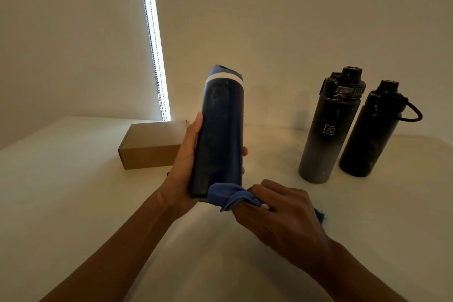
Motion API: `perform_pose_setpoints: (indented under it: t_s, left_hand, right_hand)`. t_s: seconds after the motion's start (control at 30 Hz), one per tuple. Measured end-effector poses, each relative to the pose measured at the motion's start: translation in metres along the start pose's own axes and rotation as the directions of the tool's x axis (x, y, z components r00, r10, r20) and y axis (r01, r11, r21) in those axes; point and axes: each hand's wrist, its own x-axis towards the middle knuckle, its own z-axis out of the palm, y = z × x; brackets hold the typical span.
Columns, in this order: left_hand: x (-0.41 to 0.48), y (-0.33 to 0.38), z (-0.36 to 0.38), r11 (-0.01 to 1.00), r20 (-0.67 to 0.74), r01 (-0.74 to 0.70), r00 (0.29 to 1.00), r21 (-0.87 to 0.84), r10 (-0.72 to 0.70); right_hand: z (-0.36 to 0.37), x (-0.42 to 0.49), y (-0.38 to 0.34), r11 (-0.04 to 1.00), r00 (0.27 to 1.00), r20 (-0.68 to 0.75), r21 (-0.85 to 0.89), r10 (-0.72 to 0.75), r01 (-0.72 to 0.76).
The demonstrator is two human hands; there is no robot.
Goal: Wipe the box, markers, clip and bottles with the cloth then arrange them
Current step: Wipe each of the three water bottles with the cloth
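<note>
The dark blue bottle [219, 135] is upright above the table [73, 203], left hand [182, 169] wrapped round it. The right hand [277, 216] pinches the blue cloth [228, 195] against its base. Box [152, 146] just behind-left; two black bottles [343, 127] well right.

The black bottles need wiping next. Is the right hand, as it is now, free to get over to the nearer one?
Probably yes. The right hand holds only the cloth, and the bare table lies between it and the nearer black bottle. The blue bottle sits in the left hand, off to the other side.
</note>
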Motion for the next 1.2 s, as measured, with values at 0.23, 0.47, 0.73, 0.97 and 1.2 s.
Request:
perform_pose_setpoints:
  t_s: [0.23, 0.47, 0.73, 0.97, 1.2]
  left_hand:
    - [-0.007, 0.005, 0.059, 0.989, -0.288, -0.112, 0.948, 0.091, 0.134]
    - [-0.016, -0.004, 0.069, 0.794, -0.416, 0.052, 0.872, 0.605, 0.259]
    - [-0.019, -0.006, 0.066, 0.726, -0.333, 0.121, 0.930, 0.677, 0.155]
    - [-0.020, 0.001, 0.066, 0.670, -0.347, 0.160, 0.925, 0.724, 0.154]
    - [-0.020, 0.011, 0.058, 0.599, -0.380, 0.262, 0.922, 0.757, 0.078]
  right_hand:
    - [-0.008, 0.001, 0.003, 0.838, 0.879, -0.289, -0.510, -0.380, 0.194]
    - [-0.031, 0.001, 0.017, 0.857, 0.809, -0.514, -0.515, -0.284, -0.027]
    - [-0.061, -0.001, 0.035, 0.890, 0.718, -0.679, -0.413, -0.156, -0.196]
    - [-0.050, 0.000, 0.033, 0.910, 0.771, -0.599, -0.409, -0.216, -0.063]
    - [-0.053, -0.001, 0.037, 0.888, 0.762, -0.603, -0.452, -0.236, -0.083]
